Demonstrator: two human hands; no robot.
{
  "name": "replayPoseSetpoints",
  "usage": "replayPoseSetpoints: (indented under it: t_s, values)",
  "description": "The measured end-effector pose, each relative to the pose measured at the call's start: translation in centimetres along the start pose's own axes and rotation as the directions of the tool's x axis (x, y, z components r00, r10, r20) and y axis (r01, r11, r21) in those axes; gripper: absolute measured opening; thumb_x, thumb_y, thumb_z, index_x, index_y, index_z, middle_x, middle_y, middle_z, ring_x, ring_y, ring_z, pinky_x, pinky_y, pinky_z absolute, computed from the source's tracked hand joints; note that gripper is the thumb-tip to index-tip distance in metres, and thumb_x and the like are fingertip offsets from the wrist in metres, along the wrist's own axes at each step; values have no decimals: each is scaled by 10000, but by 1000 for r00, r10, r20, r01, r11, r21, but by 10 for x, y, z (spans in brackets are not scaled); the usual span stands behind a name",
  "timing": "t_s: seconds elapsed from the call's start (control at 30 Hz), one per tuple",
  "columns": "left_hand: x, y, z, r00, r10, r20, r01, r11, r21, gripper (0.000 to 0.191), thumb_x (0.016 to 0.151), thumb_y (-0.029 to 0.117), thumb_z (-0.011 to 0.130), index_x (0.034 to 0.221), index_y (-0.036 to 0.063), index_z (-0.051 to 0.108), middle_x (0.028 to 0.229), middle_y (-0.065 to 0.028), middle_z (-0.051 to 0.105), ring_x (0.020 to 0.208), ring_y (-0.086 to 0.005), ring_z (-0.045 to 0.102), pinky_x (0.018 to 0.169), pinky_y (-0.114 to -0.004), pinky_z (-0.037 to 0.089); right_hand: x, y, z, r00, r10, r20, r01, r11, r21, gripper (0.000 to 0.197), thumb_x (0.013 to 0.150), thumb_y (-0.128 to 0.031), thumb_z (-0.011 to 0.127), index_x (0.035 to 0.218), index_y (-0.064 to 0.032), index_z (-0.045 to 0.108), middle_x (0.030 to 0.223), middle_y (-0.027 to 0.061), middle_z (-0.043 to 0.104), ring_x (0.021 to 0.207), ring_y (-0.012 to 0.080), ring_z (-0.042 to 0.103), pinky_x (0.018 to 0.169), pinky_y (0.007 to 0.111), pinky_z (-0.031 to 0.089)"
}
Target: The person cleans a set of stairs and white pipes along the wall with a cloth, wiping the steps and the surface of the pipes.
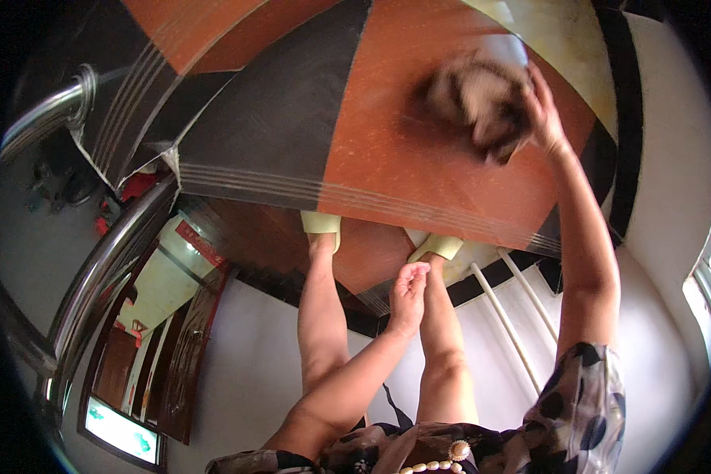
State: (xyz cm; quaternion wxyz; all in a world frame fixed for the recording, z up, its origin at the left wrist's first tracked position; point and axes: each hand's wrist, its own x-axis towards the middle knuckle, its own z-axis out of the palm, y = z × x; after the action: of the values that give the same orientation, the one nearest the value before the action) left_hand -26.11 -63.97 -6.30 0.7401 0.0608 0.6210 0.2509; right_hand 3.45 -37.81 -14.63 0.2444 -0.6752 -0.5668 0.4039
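Observation:
My right hand reaches out at the upper right and grips a crumpled brown cloth. The cloth is blurred and lies against or just over the red-orange tile of a stair tread; which of the two, I cannot tell. My left hand hangs low over my shin, its fingers curled loosely, with nothing seen in them. My feet, in pale yellow slippers, stand on a lower step, just below the grooved edge of that tread.
A curved shiny metal handrail runs along the left side. To the right stands a white wall with a black skirting band. Two pale pipes lie behind my leg. A dark wooden door shows at lower left.

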Motion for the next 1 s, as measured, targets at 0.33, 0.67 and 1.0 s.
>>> replayPoseSetpoints:
  t_s: [0.33,0.67,1.0]
  values:
    - [-3,7,-1,996,-92,1,92,995,28,232,912,238,457,1023,46,528,964,-60,581,887,-122,518,774,-270,435,39,-147,237,931,277,-237,-358,817,-451,861,633,-709,540,1329,-275,280,1426,199,0,1263,481,-129,908,715,105]
    - [5,-4,-11,996,-59,-63,53,995,-87,281,912,308,445,991,52,530,898,-14,559,845,-93,501,755,-246,415,-72,-148,265,738,-292,608,602,692,-398,360,701,-248,607,1060,-271,582,1390,29,216,1322,322,57,932,694,184]
    - [-2,0,8,997,-76,-9,76,997,32,264,913,289,445,950,59,569,912,-26,582,854,-107,524,744,-252,430,-185,-14,103,923,-150,354,329,786,-523,499,501,-193,734,976,-181,582,1277,107,360,1213,386,272,924,582,280]
